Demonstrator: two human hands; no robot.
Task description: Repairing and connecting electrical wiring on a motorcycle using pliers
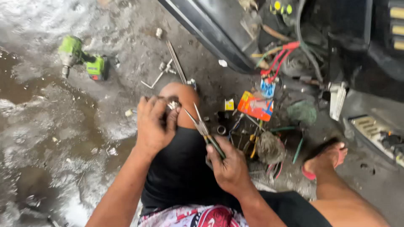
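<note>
Pliers [205, 131] sit clenched in the right hand [229, 166], jaws apart. Left hand [155, 124] fingers [162, 110] pinch a small metal connector [173, 104] above the knee [181, 98].

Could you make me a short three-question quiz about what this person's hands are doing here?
1. True or false: the right hand holds needle-nose pliers.
2. What does the left hand pinch: A) a small metal connector, B) a hammer, C) a cup?
3. Which power tool lies on the wet concrete floor, upper left?

Key:
1. True.
2. A.
3. A green cordless impact wrench.
</note>
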